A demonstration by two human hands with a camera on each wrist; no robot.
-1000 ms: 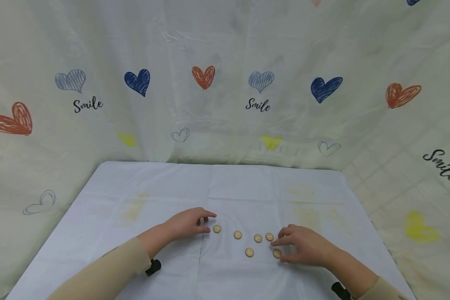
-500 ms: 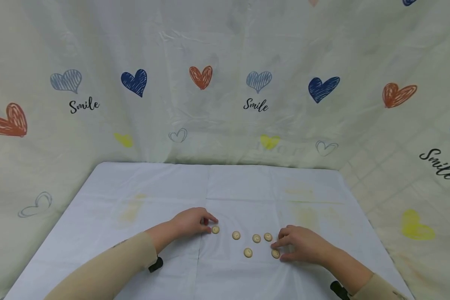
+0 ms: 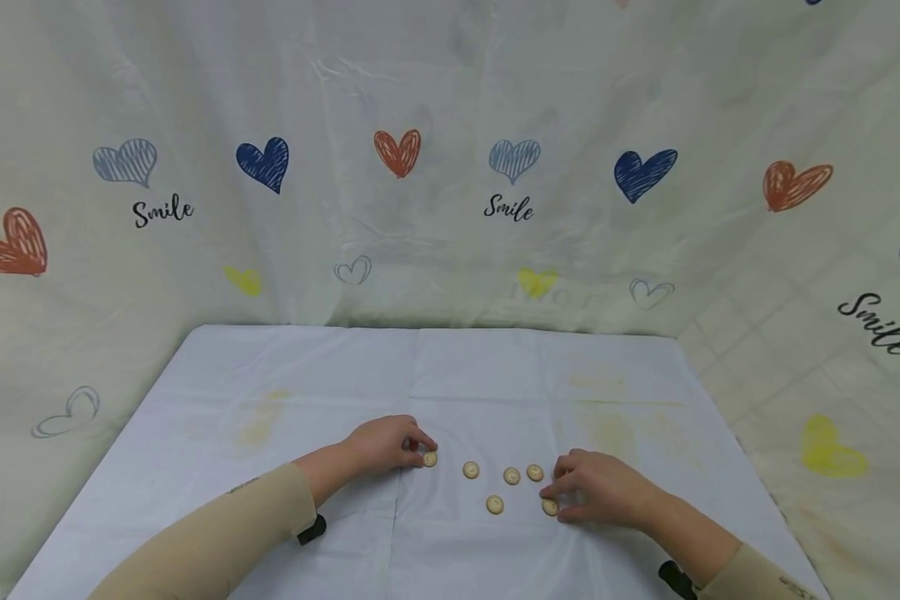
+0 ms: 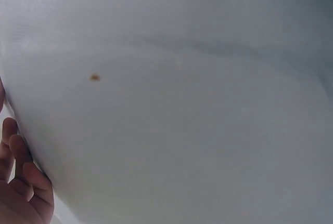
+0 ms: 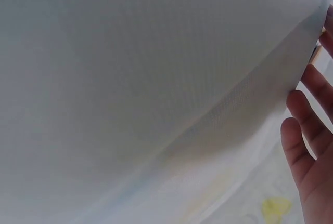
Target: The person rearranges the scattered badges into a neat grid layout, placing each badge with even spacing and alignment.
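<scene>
In the head view, my left hand [image 3: 385, 443] lies over a round wooden button [image 3: 430, 459], with thumb and forefinger at its edges in a pinch. My right hand [image 3: 607, 490] pinches another wooden button [image 3: 550, 507] between thumb and forefinger, flat against the cloth. Between the hands lie several like buttons: one to the left [image 3: 471, 470], a close pair with its left button [image 3: 512, 476] and right button [image 3: 535, 472], and one nearer the front [image 3: 495, 504]. Both wrist views show only some fingers of the left hand [image 4: 26, 182] and right hand [image 5: 315, 146], no buttons.
A white cloth [image 3: 330, 367] with folds and faint yellow stains covers the table. Behind it hangs a pale curtain [image 3: 450, 92] printed with hearts and "Smile". A small black device [image 3: 312, 530] is strapped at the left wrist, another black device [image 3: 677, 579] at the right.
My left hand's forefinger has come down and closed with the thumb on the leftmost button. The right forefinger has edged down to its button. The head view has shifted slightly.
</scene>
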